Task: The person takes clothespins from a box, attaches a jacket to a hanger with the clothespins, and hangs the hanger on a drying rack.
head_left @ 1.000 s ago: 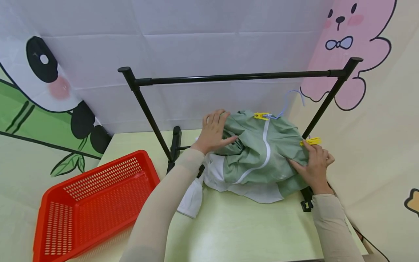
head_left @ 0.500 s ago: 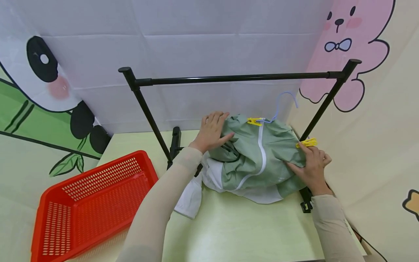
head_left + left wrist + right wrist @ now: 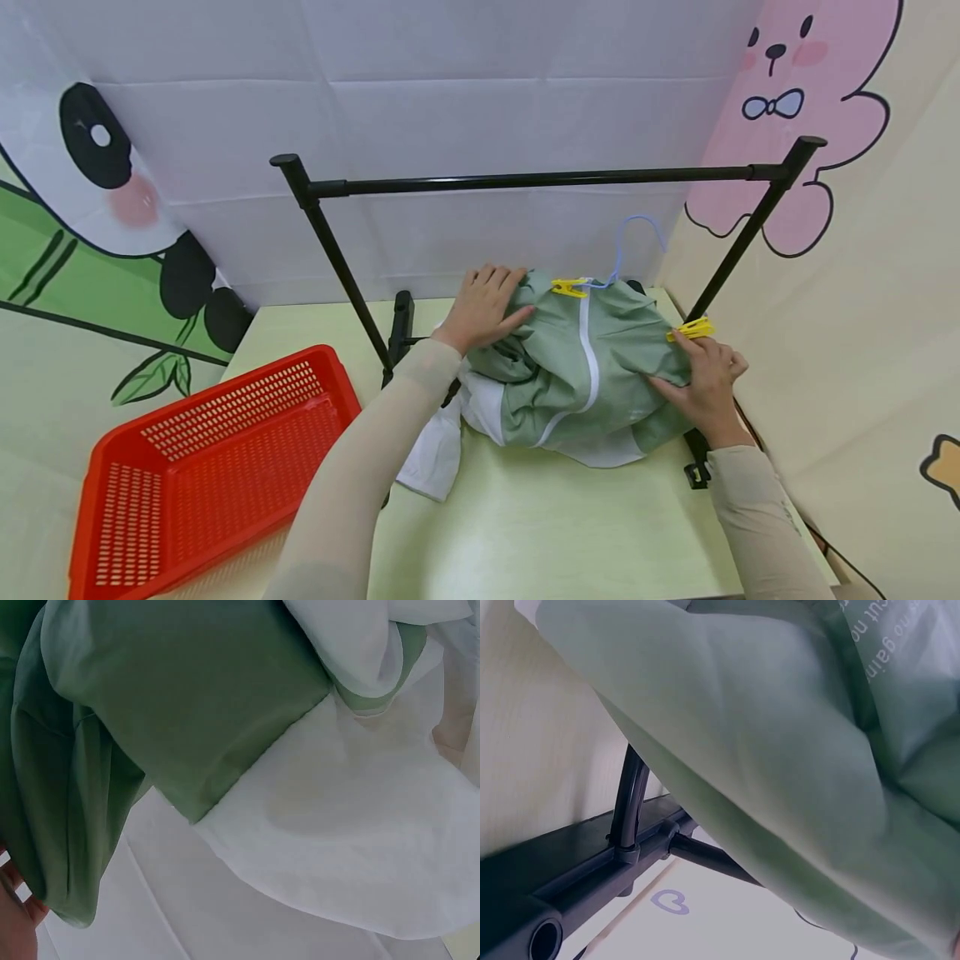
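A green and white zip jacket [image 3: 630, 358] hangs bunched over the table on a light blue hanger [image 3: 619, 250]. Yellow clips sit on it: one clip [image 3: 568, 287] by the collar, another clip [image 3: 692, 328] at the right shoulder. My left hand [image 3: 487, 310] holds the jacket's left shoulder, thumb across the front. In the left wrist view, fingertips [image 3: 16, 907] touch the green cloth at the left edge. My right hand [image 3: 705, 379] grips the right shoulder just below the clip. Cloth hides most of the hanger's arms and some fingertips.
A black rack [image 3: 525, 180] stands on the table [image 3: 525, 533], its top bar above and behind the jacket. A red basket [image 3: 225, 467] is at the left. A white sleeve [image 3: 433, 454] trails over the rack's left side. Walls close in behind and right.
The jacket and hanger have shifted left and slightly down, and the hook has swung left. My right hand has moved left with the shoulder; my left hand has sunk only a little.
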Tool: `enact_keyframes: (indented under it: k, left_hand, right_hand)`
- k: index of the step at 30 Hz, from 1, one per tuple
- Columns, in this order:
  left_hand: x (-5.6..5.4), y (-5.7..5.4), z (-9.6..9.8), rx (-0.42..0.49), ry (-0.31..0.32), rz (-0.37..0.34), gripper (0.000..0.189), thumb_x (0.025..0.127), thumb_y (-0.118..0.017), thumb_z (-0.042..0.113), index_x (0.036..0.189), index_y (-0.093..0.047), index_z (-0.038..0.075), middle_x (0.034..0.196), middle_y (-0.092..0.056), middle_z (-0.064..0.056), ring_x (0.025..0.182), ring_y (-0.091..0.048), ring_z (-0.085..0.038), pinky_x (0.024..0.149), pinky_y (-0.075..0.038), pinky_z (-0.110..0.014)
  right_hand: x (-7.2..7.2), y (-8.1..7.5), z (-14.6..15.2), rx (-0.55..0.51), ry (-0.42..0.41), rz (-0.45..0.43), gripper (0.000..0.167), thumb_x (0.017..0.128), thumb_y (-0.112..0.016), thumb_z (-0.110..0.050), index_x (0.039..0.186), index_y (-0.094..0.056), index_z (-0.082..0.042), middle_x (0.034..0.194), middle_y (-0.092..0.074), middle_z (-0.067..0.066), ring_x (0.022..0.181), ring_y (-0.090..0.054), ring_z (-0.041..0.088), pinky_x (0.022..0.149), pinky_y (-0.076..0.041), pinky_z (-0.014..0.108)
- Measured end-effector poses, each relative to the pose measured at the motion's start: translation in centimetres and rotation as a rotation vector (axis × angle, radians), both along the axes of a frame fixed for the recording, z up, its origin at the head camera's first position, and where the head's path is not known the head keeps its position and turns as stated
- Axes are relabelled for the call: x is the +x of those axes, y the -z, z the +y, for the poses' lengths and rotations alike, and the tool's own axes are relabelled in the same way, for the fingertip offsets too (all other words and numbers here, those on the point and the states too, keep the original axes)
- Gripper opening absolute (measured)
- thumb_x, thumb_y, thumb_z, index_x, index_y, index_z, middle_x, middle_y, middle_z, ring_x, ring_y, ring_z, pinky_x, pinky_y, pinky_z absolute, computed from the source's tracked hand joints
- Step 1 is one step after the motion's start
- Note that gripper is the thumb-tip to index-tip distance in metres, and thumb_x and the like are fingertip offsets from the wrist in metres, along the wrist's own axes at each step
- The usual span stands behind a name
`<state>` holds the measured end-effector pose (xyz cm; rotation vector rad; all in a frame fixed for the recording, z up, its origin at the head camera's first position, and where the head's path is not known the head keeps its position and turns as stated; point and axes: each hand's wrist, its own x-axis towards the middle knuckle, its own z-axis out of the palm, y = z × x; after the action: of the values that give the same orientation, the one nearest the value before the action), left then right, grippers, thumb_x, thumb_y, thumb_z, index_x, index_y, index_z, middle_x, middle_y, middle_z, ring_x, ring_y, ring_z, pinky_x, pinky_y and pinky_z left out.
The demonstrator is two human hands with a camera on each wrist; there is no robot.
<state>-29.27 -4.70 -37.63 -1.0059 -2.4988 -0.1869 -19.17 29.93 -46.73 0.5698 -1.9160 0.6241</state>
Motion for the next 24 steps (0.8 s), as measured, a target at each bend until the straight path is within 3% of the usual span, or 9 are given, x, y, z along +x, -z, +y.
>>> enact_keyframes:
  k: [10, 20, 24]
  left_hand:
    - [0.2, 0.3, -0.3, -0.091, 0.006, 0.112, 0.049, 0.102, -0.052, 0.043, 0.134, -0.058, 0.007, 0.124, -0.063, -0.011, 0.110, -0.057, -0.030, 0.092, -0.043, -0.045]
    - [0.4, 1.0, -1.0, -0.070, 0.068, 0.297, 0.034, 0.099, -0.059, 0.038, 0.115, -0.066, 0.008, 0.103, -0.069, -0.007, 0.092, -0.057, -0.026, 0.081, -0.045, -0.040]
    - [0.4, 1.3, -1.2, -0.051, 0.090, 0.340, 0.028, 0.098, -0.062, 0.036, 0.102, -0.065, 0.009, 0.090, -0.066, -0.005, 0.082, -0.054, -0.024, 0.074, -0.043, -0.038]
  right_hand:
    - [-0.1, 0.1, -0.1, 0.030, -0.029, 0.022, 0.070, 0.091, -0.064, -0.056, 0.119, -0.060, 0.007, 0.101, -0.054, 0.026, 0.084, -0.039, 0.043, 0.080, -0.013, 0.055]
    - [-0.4, 0.2, -0.4, 0.053, -0.050, 0.032, 0.070, 0.090, -0.064, -0.057, 0.120, -0.059, 0.007, 0.100, -0.053, 0.027, 0.086, -0.042, 0.044, 0.077, -0.014, 0.058]
    - [-0.5, 0.3, -0.4, 0.068, -0.056, 0.022, 0.070, 0.091, -0.064, -0.057, 0.120, -0.059, 0.007, 0.101, -0.052, 0.028, 0.087, -0.042, 0.044, 0.077, -0.014, 0.058]
